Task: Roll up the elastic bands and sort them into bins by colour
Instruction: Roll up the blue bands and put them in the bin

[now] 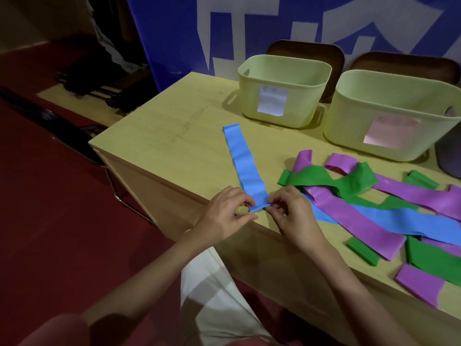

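A blue elastic band [243, 161] lies stretched flat on the wooden table [174, 146], running away from me. Its near end is folded over at the table's front edge. My left hand [224, 213] pinches that end from the left, and my right hand [291, 216] pinches it from the right. To the right lies a loose pile of purple bands [359, 221], green bands [349, 183] and another blue band [404, 226]. Two pale green bins stand at the back: one [282, 93] with a white label, one [389, 116] with a pink label.
A grey container [449, 156] stands at the far right edge, partly cut off. Two dark chair backs [306, 51] rise behind the bins, before a blue banner. A red floor and a metal chair frame [117, 186] lie to the left of the table.
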The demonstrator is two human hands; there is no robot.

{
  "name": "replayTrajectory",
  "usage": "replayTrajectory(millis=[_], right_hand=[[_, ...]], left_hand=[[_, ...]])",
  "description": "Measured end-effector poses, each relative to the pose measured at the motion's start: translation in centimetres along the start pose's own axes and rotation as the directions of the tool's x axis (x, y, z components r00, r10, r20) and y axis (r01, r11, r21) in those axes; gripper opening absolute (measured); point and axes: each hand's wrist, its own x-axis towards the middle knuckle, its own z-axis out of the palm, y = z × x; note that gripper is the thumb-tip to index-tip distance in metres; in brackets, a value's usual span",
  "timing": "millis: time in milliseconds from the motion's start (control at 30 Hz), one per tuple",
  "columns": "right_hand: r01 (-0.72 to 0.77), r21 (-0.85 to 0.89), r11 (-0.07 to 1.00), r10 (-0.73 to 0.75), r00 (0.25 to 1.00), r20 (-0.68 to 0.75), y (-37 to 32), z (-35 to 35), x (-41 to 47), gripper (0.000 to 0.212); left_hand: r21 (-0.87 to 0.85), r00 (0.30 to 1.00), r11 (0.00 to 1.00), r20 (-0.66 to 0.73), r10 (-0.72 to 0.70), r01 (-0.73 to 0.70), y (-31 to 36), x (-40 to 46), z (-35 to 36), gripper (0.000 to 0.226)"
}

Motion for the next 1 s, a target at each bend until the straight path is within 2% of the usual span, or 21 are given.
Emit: replayTrajectory(millis=[133, 300, 400, 567, 633, 800, 1000], right_hand=[[0.069, -0.028, 0.997, -0.069, 0.997, 0.020, 0.1, -0.2, -0.1, 0.006], [0.151, -0.042, 0.988, -0.148, 0.987, 0.067, -0.2, -0.4, -0.5, 0.002], [0.146, -0.043, 0.988, -0.143, 0.988, 0.059, -0.5, -0.4, -0.6, 0.011], [0.193, -0.066, 0.979, -0.187, 0.979, 0.085, -0.4, -0.2, -0.6, 0.004], [0.192, -0.068, 0.979, -0.187, 0.980, 0.075, -0.4, -0.1, -0.7, 0.005], [0.187, -0.129, 0.974, -0.182, 0.982, 0.048, -0.6, 0.5, -0.9, 0.006], [0.220, -0.310, 0.925, -0.225, 0.974, 0.021, -0.5, 1.0, -1.5, 0.004]], left_hand=[[0.038, 0.999, 0.999, -0.029, 0.039, -0.038, 0.3, 0.2, 0.0, 0.009], [-0.029, 0.999, 0.999, -0.026, -0.018, 0.017, 0.5, -0.1, -0.3, 0.011], [-0.052, 0.998, 0.998, -0.056, -0.036, 0.033, 0.4, -0.5, -0.2, 0.006], [-0.068, 0.988, 0.997, -0.147, -0.045, 0.035, 0.9, -1.2, 0.4, 0.005], [-0.040, 0.987, 0.999, -0.162, -0.016, 0.009, 0.9, -1.3, 0.5, 0.001], [0.094, 0.983, 0.994, -0.171, 0.063, -0.047, 0.8, -1.6, 0.7, 0.007], [0.213, 0.963, 0.975, -0.241, 0.119, -0.067, 1.0, -2.5, 1.0, 0.010]])
